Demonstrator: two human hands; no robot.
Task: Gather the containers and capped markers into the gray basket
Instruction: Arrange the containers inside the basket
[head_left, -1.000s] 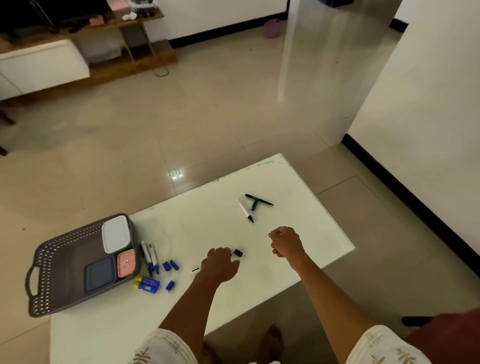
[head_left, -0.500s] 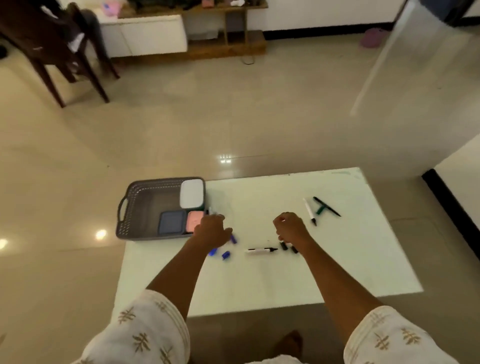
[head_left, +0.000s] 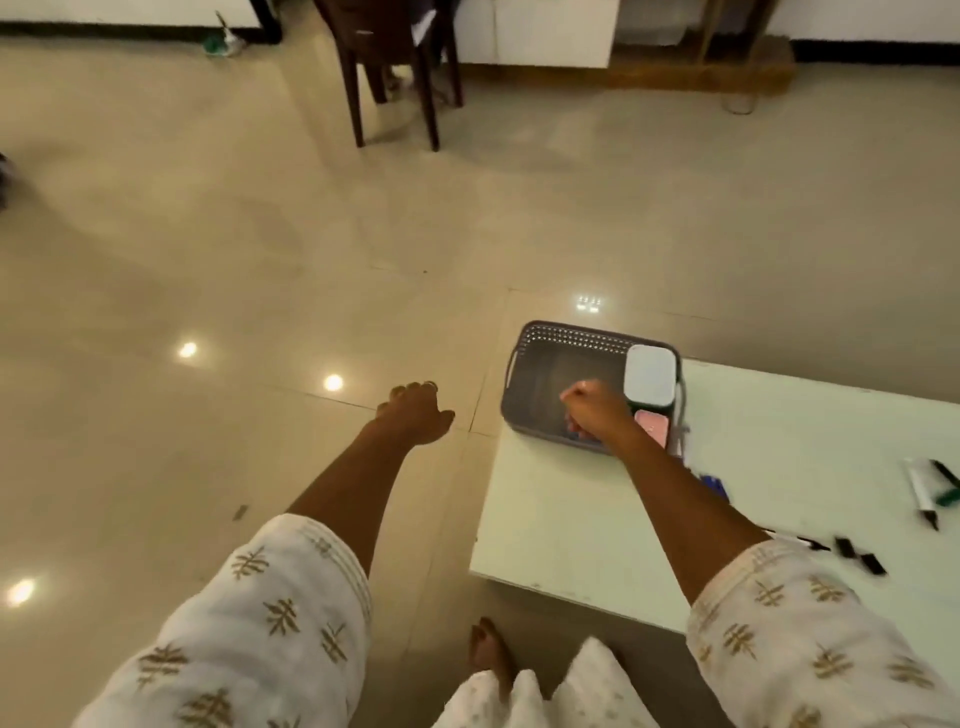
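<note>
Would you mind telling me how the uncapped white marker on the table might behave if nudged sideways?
The white marker looks round-barrelled, so it would probably roll on the glossy table. It seems light and stiff. Its bare tip might smear the surface.

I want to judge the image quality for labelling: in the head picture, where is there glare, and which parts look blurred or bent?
Head view: bright lamp reflections glare on the glossy floor; the loose markers at the right edge are motion-smeared; the table edges lean from wide-angle distortion; the right hand over the gray basket is soft, so its grip is unclear.

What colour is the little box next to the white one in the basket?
Pink, seen in the head view.
</note>
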